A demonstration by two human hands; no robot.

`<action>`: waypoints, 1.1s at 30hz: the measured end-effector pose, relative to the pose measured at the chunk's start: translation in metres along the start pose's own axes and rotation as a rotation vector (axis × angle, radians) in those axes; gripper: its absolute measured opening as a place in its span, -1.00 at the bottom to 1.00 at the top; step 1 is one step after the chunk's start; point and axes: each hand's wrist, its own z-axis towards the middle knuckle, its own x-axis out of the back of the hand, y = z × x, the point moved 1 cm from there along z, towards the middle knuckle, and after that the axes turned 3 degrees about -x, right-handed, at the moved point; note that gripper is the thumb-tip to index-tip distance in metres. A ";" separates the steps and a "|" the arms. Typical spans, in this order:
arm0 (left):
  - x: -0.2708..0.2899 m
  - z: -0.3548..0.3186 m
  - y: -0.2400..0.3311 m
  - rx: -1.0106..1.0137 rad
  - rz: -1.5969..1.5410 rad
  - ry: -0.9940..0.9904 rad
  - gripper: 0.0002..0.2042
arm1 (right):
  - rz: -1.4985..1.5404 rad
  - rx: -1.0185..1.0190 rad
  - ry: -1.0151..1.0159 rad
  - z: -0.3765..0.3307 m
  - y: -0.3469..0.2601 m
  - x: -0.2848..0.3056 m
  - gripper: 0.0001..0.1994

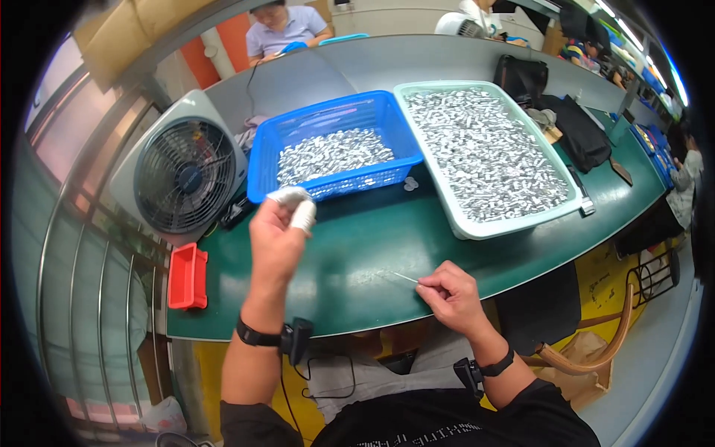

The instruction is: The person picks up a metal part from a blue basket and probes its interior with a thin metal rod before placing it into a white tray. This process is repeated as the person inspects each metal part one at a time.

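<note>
My left hand [277,235] is raised beside the near left corner of a blue plastic basket [257,160]. White covers wrap its thumb and a finger, whose tips come together; whatever might be between them is too small to make out. Inside the basket lies a heap of small silvery metal pieces [335,153]. Low over the front of the green table, my right hand [452,298] pinches a thin, pale rod [406,278] that points left. Beyond it stands a pale green tub [447,205], filled with many similar small silvery pieces [491,156].
A boxy grey fan [186,175] stands left of the basket. A small red bin [188,276] sits at the green table's [357,246] left edge. Black bags [573,134] and a tool with a metal end [587,203] lie right of the tub. Other people work beyond the partition.
</note>
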 end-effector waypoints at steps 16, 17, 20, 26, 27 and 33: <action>-0.016 0.124 -0.024 -0.083 0.798 -0.033 -0.70 | 0.010 0.109 0.010 0.001 0.008 0.002 -0.92; -0.027 0.122 -0.019 -0.133 0.876 -0.005 -0.68 | 0.006 0.104 0.019 0.001 0.008 0.002 -0.92; -0.064 0.114 -0.003 -0.301 0.761 -0.125 -0.73 | 0.014 0.141 0.025 0.001 0.007 0.001 -0.93; -0.177 0.097 0.020 -0.557 0.629 -0.599 -0.76 | -0.008 0.138 0.000 0.002 0.007 0.002 -0.92; -0.192 0.098 0.016 -0.631 0.639 -0.670 -0.75 | -0.009 0.139 -0.013 0.002 0.007 0.002 -0.90; -0.249 0.101 -0.004 -0.819 0.827 -0.918 -0.78 | -0.043 0.140 -0.042 0.001 0.007 0.002 -0.85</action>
